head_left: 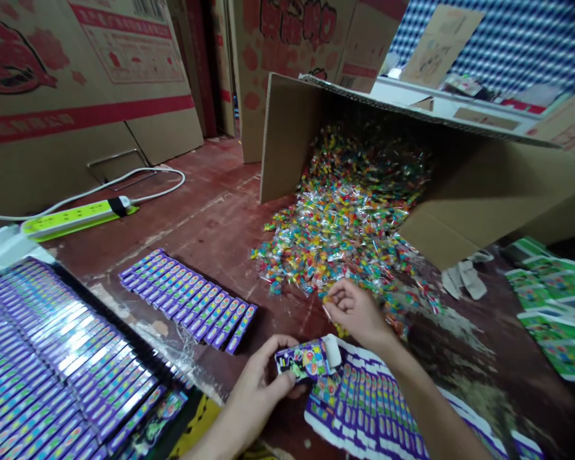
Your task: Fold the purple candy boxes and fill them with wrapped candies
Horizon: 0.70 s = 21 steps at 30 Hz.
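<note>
My left hand (263,390) grips a small purple candy box (306,360), its white end flap standing open toward the right. Just above that flap, my right hand (352,310) is closed in a pinch on a small clear candy packet (328,299), mostly hidden by the fingers. Behind it spreads a heap of clear packets with colourful candies (335,223), spilling from a cardboard carton (287,134) on its side. Beneath my right forearm lies a fanned stack of flat purple boxes (364,396) with white flaps.
A row of purple boxes (186,297) stands on the reddish-brown surface to the left. Many more fill a tray (62,358) at the lower left. A power strip (76,217) with a white cord lies beyond. Green printed packages (556,313) and pale gloves (464,279) are at right.
</note>
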### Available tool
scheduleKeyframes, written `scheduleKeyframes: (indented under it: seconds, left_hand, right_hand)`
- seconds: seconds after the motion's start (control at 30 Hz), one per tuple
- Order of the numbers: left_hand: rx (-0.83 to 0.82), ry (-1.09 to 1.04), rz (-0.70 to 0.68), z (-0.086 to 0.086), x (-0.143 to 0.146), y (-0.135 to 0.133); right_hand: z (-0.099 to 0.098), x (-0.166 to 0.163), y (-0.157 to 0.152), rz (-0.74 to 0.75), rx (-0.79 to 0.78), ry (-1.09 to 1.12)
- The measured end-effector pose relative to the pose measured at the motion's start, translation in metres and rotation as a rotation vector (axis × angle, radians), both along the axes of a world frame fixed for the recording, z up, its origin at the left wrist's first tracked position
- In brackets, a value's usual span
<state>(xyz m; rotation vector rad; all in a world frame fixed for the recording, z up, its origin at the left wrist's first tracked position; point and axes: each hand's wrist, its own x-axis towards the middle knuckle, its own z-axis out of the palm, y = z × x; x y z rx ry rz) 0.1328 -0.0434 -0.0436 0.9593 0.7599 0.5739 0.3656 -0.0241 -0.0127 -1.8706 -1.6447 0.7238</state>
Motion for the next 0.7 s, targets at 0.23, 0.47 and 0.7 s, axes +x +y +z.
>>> scheduleKeyframes:
  seconds: [0.23, 0.47, 0.7]
  left_hand:
    - [0.043, 0.029, -0.023, 0.000, 0.003, 0.000]
    - [-0.224, -0.194, -0.094, 0.005, 0.002, -0.001]
    - [-0.204, -0.218, -0.102, 0.005, 0.006, -0.002]
  right_hand:
    - [0.036, 0.003, -0.039, 0.042, 0.034, 0.660]
    - [0.047, 0.011, -0.041, 0.234, 0.119, 0.317]
    - [0.050, 0.006, -0.043, 0.356, -0.007, 0.246]
